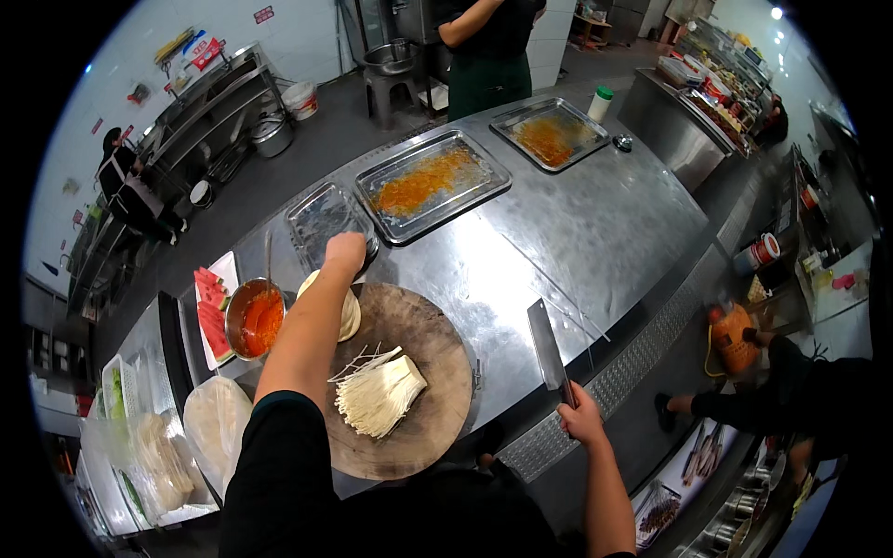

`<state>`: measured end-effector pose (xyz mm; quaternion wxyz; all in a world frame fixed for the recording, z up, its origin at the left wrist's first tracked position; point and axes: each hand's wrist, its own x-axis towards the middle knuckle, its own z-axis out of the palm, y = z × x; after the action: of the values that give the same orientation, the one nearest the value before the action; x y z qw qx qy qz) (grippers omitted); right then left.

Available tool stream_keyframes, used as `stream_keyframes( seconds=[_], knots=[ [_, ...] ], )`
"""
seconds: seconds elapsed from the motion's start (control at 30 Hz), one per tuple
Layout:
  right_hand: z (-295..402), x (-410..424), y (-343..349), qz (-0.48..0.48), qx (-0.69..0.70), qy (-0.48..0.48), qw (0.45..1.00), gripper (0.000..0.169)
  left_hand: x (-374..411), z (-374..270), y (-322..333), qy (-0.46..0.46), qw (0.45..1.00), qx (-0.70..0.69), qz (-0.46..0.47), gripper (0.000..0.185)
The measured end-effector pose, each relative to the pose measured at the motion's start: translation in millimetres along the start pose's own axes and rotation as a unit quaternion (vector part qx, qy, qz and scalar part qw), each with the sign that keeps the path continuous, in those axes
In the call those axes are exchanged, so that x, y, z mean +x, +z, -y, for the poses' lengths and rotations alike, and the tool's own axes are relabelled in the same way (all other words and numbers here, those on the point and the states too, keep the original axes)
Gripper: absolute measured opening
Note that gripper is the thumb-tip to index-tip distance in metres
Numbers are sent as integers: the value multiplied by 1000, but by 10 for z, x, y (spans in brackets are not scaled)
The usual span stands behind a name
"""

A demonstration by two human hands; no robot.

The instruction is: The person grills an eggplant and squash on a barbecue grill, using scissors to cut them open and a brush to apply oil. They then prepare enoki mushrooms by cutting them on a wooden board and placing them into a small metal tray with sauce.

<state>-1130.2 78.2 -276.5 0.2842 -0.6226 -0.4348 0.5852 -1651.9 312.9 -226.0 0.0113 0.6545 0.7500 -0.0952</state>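
My right hand (580, 415) grips the dark handle of a cleaver (548, 349), its broad blade pointing away from me over the table's near edge. My left hand (347, 249) reaches forward beside a clear lidded tray (314, 216); a small dark round thing shows partly behind it, and the fingers are hidden. On the round wooden chopping block (439, 418) lies a bunch of enoki mushrooms (380, 397), with a few loose strands at its upper left. A pale round item (351, 317) sits at the block's far left edge, partly under my left forearm.
Two metal trays with orange residue (422, 185) (551, 139) stand farther back. Left are a metal pot of red sauce (258, 321) with a utensil, watermelon slices (211, 314) and a plastic bag (218, 425). A person (492, 63) stands across the steel table (593, 230); another is at the right.
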Motion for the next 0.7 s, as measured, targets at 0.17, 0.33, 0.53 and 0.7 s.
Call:
stream_keyframes(
  seconds=[0.17,0.33,0.53,0.7],
  knots=[
    [-112,-103,-122,-23,34,-5,999,59,-309,-678,-272,154,930,-113,-314,13],
    [-102,-259,-404,-113,68,-55,990,59,-1427,-2667,-116,397,858,-261,-194,20],
    [114,-295,-681,-164,-176,-260,935,59,-2182,-3561,766,405,869,-185,-215,19],
    [290,-473,-331,-29,-422,-390,818,61,-2693,-3256,1021,303,911,-118,-254,37]
  ],
)
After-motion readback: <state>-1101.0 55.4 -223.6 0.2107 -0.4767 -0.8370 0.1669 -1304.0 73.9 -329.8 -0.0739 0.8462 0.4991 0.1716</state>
